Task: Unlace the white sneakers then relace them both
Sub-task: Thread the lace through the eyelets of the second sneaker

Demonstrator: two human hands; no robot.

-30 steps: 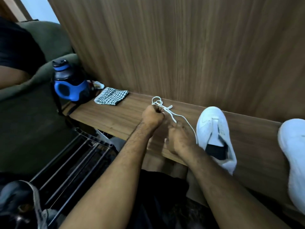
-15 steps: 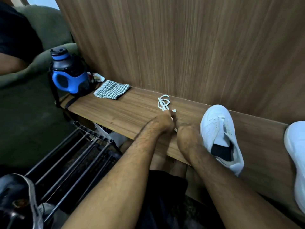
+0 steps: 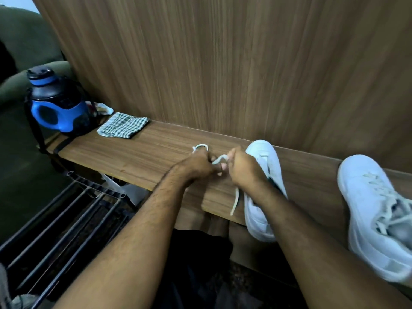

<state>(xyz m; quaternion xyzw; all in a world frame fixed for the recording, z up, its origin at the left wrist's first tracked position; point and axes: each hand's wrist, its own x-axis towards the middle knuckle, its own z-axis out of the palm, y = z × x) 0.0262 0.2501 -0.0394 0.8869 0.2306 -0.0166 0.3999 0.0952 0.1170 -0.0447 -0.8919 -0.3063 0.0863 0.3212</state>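
Both the left hand [image 3: 197,167] and right hand [image 3: 242,169] pinch the white shoelace [image 3: 219,160] between them (fingers curled). The unlaced sneaker [image 3: 263,190] lies just right of them.

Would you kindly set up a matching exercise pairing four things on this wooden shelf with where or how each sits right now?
Things:
1. blue and black water jug
2. folded green-checked cloth
3. loose white shoelace
4. laced white sneaker

Places or states:
A. far right of the shelf, laces in
B. held between both hands
C. left end of the shelf
D. lying flat just right of the jug

Pairs: 1-C, 2-D, 3-B, 4-A
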